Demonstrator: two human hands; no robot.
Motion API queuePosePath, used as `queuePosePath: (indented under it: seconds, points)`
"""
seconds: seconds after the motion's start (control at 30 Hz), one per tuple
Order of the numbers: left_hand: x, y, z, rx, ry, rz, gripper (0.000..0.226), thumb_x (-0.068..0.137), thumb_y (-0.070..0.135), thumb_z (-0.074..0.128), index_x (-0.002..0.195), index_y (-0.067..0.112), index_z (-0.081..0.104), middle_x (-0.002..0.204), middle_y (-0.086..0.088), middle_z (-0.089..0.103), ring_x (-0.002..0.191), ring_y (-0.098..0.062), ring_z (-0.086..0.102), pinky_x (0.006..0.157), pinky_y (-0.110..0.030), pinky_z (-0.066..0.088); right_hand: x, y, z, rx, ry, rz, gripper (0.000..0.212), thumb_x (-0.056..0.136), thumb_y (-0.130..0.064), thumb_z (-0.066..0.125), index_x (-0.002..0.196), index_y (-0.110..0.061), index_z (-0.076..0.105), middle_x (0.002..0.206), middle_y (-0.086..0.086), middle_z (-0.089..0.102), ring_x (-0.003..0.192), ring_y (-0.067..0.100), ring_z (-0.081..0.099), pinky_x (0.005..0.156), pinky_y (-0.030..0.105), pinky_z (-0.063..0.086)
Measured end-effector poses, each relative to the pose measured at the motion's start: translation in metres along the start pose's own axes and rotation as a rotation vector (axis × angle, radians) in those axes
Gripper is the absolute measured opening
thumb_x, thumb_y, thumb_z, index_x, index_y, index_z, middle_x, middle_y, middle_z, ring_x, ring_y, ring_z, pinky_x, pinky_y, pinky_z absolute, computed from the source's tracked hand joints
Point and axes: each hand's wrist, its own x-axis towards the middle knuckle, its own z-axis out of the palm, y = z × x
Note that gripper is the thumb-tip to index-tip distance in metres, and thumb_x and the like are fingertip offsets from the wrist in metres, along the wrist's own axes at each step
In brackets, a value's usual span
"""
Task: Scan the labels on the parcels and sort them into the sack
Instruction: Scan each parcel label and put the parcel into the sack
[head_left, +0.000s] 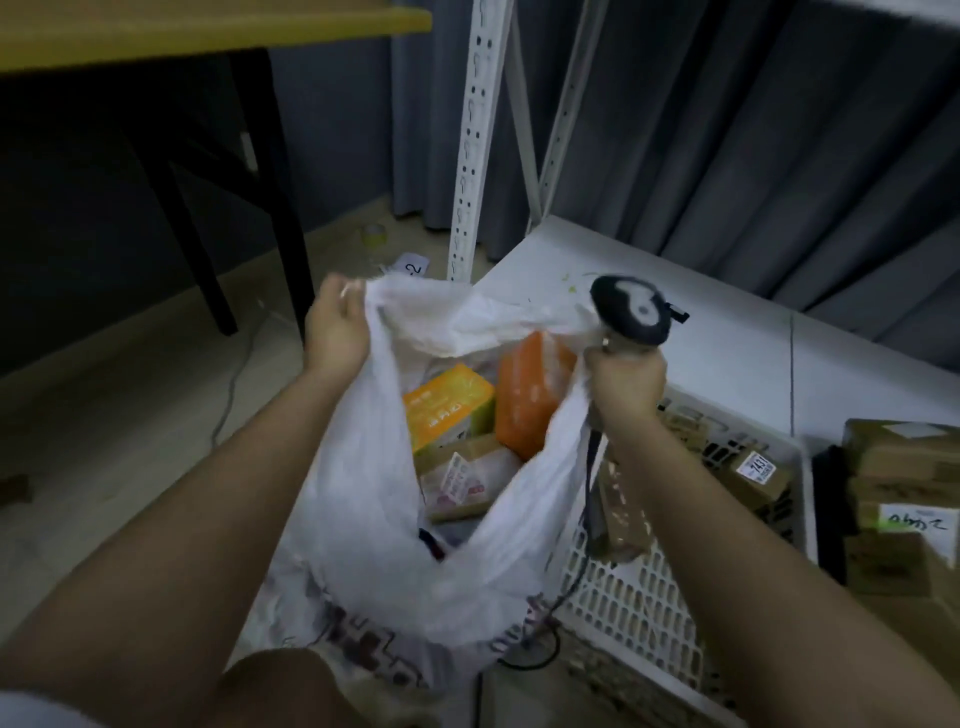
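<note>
the left hand (335, 325) pinches the sack (374, 519) rim at centre frame; the right hand (626, 387) grips the scanner (631, 314) handle and seems to bunch the opposite rim. between them the mouth gapes, orange parcel (530, 395) and yellow box (449, 408) inside. unsorted parcels (761, 475) lie in the white crate (639, 597) at lower right, just beside the right hand, the nearer one.

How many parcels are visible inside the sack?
3: a yellow-orange box at left, an orange packet upright at right, a labelled brown box nearest the camera. More may lie hidden beneath.
</note>
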Motion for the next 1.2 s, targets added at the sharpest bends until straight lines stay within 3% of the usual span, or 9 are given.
queuePosePath:
  seconds: [0.07,0.17,0.37,0.5,0.7,0.83,0.97,1.07,1.2]
  points:
    - [0.019,0.058,-0.016,-0.087,0.045,0.1,0.021,0.103,0.025,0.039,0.09,0.009,0.044,0.075,0.002,0.045,0.068,-0.004,0.043,0.059,-0.013,0.033,-0.001,-0.042,-0.01,0.107,-0.006,-0.149,0.012,0.083,-0.003,0.066,0.078,-0.011,0.058,0.066,-0.002,0.055,0.061,0.011,0.053,0.055,0.021,0.043]
    - [0.029,0.092,-0.038,-0.112,0.117,0.093,0.024,0.103,0.032,0.037,0.095,0.01,0.046,0.081,0.004,0.05,0.076,-0.009,0.047,0.063,-0.019,0.036,-0.014,-0.063,-0.022,0.118,-0.044,-0.242,0.029,0.086,-0.005,0.065,0.066,-0.018,0.048,0.061,-0.003,0.05,0.054,0.006,0.046,0.045,0.012,0.038]
    - [-0.006,0.054,-0.076,0.205,0.053,-0.122,0.04,0.1,0.04,0.043,0.114,0.003,0.047,0.115,-0.02,0.059,0.106,-0.038,0.055,0.083,-0.038,0.041,-0.042,-0.021,-0.038,-0.194,-0.103,-0.103,0.017,0.085,-0.003,0.059,0.099,-0.01,0.053,0.077,0.005,0.055,0.067,0.02,0.053,0.051,0.021,0.037]
    - [-0.034,0.035,-0.091,0.303,0.056,-0.162,0.035,0.099,0.039,0.045,0.105,0.005,0.048,0.11,-0.018,0.061,0.101,-0.038,0.056,0.075,-0.036,0.037,-0.057,-0.005,-0.053,-0.107,-0.098,-0.046,0.021,0.083,0.002,0.059,0.102,-0.004,0.055,0.081,0.012,0.059,0.074,0.029,0.057,0.066,0.034,0.047]
    - [-0.06,0.061,-0.108,0.272,0.232,-0.097,0.046,0.099,0.051,0.037,0.09,0.006,0.046,0.084,-0.009,0.054,0.079,-0.03,0.051,0.069,-0.037,0.038,-0.067,-0.012,-0.086,0.127,0.065,-0.085,0.011,0.083,0.001,0.064,0.094,0.001,0.063,0.084,0.011,0.063,0.075,0.019,0.055,0.058,0.02,0.04]
    - [-0.082,0.05,-0.102,0.421,0.034,-0.181,0.037,0.098,0.042,0.044,0.111,0.007,0.044,0.109,-0.017,0.061,0.098,-0.037,0.057,0.072,-0.038,0.04,-0.079,0.004,-0.101,0.017,-0.054,0.027,0.007,0.083,-0.002,0.068,0.085,-0.002,0.062,0.082,0.013,0.063,0.078,0.024,0.059,0.068,0.027,0.043]
    - [-0.105,0.058,-0.087,0.527,-0.076,-0.155,0.043,0.095,0.024,0.054,0.131,0.008,0.038,0.131,-0.019,0.049,0.115,-0.039,0.05,0.085,-0.043,0.042,-0.09,0.014,-0.12,0.032,-0.135,0.07,0.012,0.084,-0.006,0.073,0.084,-0.002,0.062,0.07,0.006,0.059,0.07,0.022,0.057,0.056,0.022,0.041]
    - [-0.123,0.073,-0.071,0.61,-0.01,-0.098,0.061,0.091,0.013,0.055,0.145,0.011,0.028,0.15,-0.017,0.027,0.136,-0.037,0.028,0.111,-0.047,0.025,-0.097,0.018,-0.138,0.101,-0.19,0.104,0.014,0.084,-0.01,0.075,0.092,-0.004,0.065,0.077,0.007,0.065,0.073,0.022,0.065,0.061,0.025,0.046]
    - [-0.147,0.104,-0.034,0.6,-0.041,0.153,0.062,0.088,0.016,0.056,0.145,0.013,0.031,0.154,-0.016,0.021,0.143,-0.034,0.014,0.118,-0.049,0.003,-0.097,0.021,-0.17,0.249,-0.197,0.171,0.012,0.082,-0.011,0.076,0.084,-0.011,0.064,0.079,0.007,0.071,0.069,0.016,0.068,0.072,0.033,0.056]
